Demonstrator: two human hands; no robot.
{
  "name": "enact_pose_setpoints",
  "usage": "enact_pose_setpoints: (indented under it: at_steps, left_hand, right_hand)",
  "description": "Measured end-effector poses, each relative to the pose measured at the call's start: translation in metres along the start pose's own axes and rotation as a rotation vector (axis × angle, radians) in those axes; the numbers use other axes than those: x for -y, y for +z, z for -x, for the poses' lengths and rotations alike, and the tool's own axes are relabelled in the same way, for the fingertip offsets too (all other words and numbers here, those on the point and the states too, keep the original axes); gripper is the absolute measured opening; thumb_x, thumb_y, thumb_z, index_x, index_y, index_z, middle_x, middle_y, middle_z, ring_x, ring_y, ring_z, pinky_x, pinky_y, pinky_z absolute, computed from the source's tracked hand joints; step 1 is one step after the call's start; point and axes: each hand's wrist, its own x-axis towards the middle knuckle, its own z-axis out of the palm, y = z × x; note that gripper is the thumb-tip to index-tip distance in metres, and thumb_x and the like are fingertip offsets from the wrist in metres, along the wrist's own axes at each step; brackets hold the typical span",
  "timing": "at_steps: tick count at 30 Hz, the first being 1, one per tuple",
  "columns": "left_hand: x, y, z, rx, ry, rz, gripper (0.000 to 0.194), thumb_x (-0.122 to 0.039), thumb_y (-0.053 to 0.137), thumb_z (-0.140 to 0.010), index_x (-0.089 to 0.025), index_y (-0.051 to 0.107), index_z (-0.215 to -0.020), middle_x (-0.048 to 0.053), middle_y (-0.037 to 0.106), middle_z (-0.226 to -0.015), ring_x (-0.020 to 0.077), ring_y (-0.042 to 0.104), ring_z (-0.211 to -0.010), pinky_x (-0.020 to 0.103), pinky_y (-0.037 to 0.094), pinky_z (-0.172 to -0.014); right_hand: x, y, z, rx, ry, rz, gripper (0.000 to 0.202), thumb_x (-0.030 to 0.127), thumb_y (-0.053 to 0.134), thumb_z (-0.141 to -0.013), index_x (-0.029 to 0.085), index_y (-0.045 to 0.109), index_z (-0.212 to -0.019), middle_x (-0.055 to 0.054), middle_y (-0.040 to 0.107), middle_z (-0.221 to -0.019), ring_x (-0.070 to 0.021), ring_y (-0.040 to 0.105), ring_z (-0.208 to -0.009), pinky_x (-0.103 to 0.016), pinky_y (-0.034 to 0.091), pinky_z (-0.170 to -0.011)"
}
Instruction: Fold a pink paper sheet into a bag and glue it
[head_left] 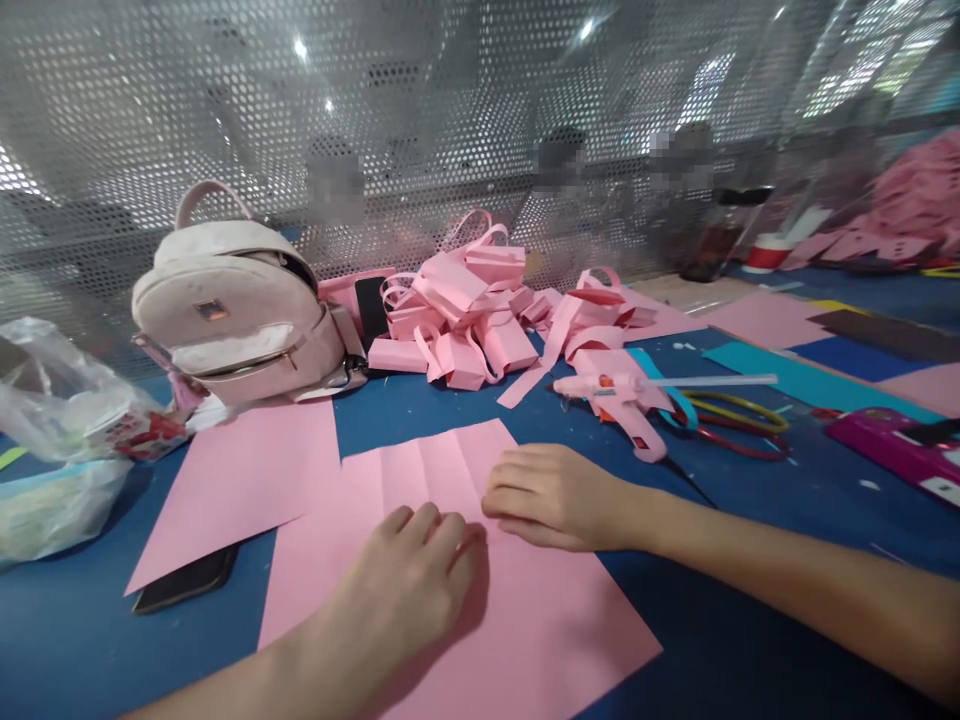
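Note:
A creased sheet of pink paper (424,470) with several parallel fold lines lies on top of a larger flat pink sheet (540,640). My left hand (424,570) is closed, knuckles up, with its fingertips tucked down at the near edge of the creased paper and partly hidden. On the right side of the same paper, my right hand (551,497) has its fingers curled together over the edge. Just beyond that hand rests a pink hot glue gun (615,400) with a clear glue stick in its back end.
A pile of folded pink paper boxes (465,310) stands behind, beside a pale backpack (240,310). At left are another pink sheet (247,480) over a phone (187,580) and plastic bags (67,420). A magenta tool (900,450) and blue paper (810,380) lie right.

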Motion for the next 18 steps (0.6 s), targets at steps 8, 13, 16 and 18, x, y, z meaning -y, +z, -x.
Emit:
enact_pose_setpoints:
  at_steps: [8, 13, 16, 18]
  left_hand:
    - [0.003, 0.011, 0.005, -0.169, -0.096, 0.041, 0.021, -0.009, 0.050, -0.095, -0.015, 0.059, -0.113, 0.004, 0.064, -0.086, 0.0173, 0.059, -0.068, 0.029, 0.046, -0.055]
    - [0.007, 0.010, 0.021, -0.207, -0.047, 0.128, 0.028, -0.010, 0.047, -0.097, -0.012, 0.062, -0.121, 0.007, 0.070, -0.098, 0.0198, 0.060, -0.071, 0.033, 0.050, -0.059]
    - [0.009, 0.010, 0.027, -0.165, -0.022, 0.181, 0.036, -0.011, 0.040, -0.101, -0.015, 0.060, -0.131, 0.009, 0.070, -0.116, 0.0230, 0.064, -0.087, 0.036, 0.055, -0.074]
    - [0.012, 0.010, 0.029, -0.135, -0.001, 0.196, 0.039, -0.018, 0.035, -0.105, -0.016, 0.058, -0.137, 0.010, 0.069, -0.119, 0.0245, 0.063, -0.096, 0.037, 0.054, -0.083]
  right_hand:
    - [0.001, -0.005, 0.000, -0.023, -0.067, -0.002, 0.036, 0.047, 0.046, -0.104, 0.017, 0.067, -0.107, -0.005, 0.071, -0.100, -0.0196, 0.059, -0.088, -0.034, 0.039, -0.071]
    - [0.004, -0.004, 0.000, -0.024, -0.180, 0.000, 0.022, 0.019, 0.047, -0.103, 0.019, 0.068, -0.108, -0.002, 0.074, -0.104, -0.0165, 0.062, -0.093, -0.032, 0.043, -0.078]
    - [0.003, 0.001, -0.003, -0.053, -0.166, -0.070, 0.022, 0.016, 0.047, -0.102, 0.019, 0.069, -0.103, -0.002, 0.074, -0.103, -0.0160, 0.062, -0.090, -0.031, 0.044, -0.077]
    - [0.002, 0.003, -0.007, -0.037, -0.102, -0.181, 0.023, 0.018, 0.046, -0.104, 0.019, 0.069, -0.098, -0.003, 0.072, -0.101, -0.0160, 0.061, -0.088, -0.029, 0.044, -0.075]
